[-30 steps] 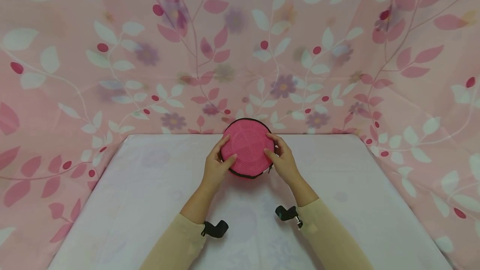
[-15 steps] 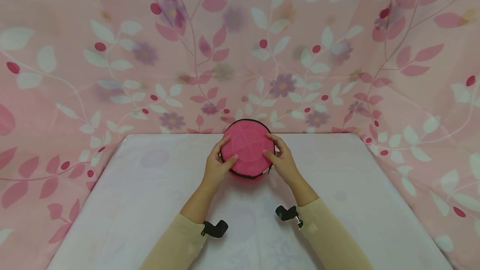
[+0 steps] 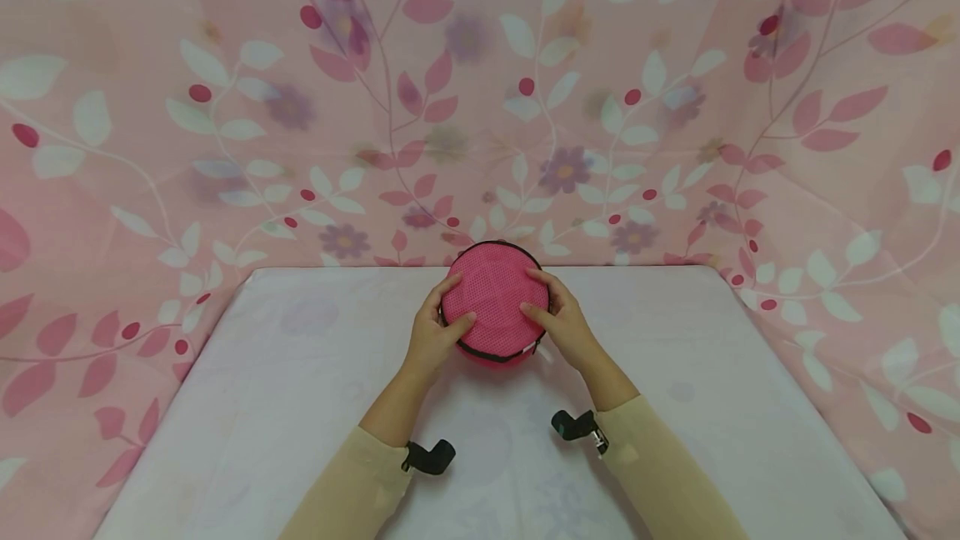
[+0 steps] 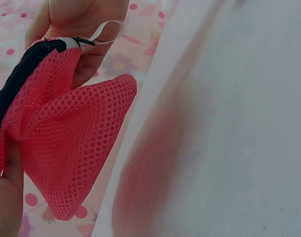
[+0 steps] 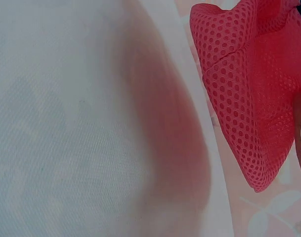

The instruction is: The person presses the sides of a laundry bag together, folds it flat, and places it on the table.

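A round pink mesh zip bag (image 3: 495, 298) with a dark zipper edge is held up off the table, near its far edge. My left hand (image 3: 435, 330) grips its left rim, thumb on the front mesh. On the right rim my right hand (image 3: 566, 319) does the same, its thumb pressing the mesh. In the left wrist view the pink mesh (image 4: 86, 133) hangs in a loose, pointed fold. A white loop (image 4: 107, 30) sticks out at the zipper's end, close to the right hand (image 4: 73, 22). Fingers behind the bag are hidden in the head view.
The white-covered table (image 3: 315, 440) lies below, with the bag's shadow on it. Pink floral cloth (image 3: 480, 107) rises behind the table and along both sides. A black wrist camera (image 3: 432, 457) sits at the left cuff, another camera (image 3: 572, 426) at the right cuff.
My right hand has shifted slightly left, its thumb further in over the mesh. The bag's top edge and lower zipper edge have dropped slightly. My left hand stays nearly still.
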Motion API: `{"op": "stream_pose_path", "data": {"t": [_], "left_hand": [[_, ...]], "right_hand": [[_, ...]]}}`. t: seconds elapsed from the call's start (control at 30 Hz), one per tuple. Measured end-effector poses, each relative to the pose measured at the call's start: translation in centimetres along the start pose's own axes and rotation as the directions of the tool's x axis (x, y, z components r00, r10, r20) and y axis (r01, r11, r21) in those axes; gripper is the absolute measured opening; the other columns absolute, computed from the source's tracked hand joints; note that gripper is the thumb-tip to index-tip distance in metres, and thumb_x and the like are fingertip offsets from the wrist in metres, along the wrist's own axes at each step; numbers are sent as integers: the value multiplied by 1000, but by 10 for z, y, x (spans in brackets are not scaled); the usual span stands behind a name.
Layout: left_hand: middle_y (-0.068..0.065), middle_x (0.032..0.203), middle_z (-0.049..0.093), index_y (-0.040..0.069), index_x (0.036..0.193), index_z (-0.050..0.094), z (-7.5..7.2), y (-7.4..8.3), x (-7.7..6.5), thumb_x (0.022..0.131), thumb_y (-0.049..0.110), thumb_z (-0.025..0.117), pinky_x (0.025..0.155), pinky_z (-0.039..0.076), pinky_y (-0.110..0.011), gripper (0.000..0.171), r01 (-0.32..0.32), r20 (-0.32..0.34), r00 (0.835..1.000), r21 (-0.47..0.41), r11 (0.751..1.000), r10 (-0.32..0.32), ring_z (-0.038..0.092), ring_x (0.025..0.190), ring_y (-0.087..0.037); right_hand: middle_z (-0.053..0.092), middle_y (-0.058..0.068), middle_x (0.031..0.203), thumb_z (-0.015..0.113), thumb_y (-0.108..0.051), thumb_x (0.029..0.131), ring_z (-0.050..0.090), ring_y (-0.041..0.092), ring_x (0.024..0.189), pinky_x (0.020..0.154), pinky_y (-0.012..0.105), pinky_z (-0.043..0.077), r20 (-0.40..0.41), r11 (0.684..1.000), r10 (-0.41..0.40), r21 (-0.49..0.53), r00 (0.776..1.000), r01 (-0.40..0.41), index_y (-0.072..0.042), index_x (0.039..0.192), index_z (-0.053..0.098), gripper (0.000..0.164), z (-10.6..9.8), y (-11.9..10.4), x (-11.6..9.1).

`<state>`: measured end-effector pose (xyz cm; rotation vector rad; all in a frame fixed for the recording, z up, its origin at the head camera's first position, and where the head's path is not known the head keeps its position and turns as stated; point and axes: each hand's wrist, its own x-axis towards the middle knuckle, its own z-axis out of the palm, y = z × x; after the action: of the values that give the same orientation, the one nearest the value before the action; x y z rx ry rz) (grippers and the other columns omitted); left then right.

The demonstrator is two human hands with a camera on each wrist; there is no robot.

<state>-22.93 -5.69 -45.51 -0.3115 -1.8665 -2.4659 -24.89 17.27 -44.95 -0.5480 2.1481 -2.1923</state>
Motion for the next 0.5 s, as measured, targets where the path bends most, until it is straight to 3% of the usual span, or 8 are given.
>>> {"op": "stream_pose_path", "data": {"t": [0.5], "left_hand": [[-9,156,36,10,149,45,0,-1,0,87,-10,69,104,44,-26,70,14,7,1000,-48,999,-14,43,138,-28]], "right_hand": [[43,24,144,61,0,97,57,18,118,91,27,53,11,986,75,150,997,-76,-8,154,35,63,0,-1,1]]}}
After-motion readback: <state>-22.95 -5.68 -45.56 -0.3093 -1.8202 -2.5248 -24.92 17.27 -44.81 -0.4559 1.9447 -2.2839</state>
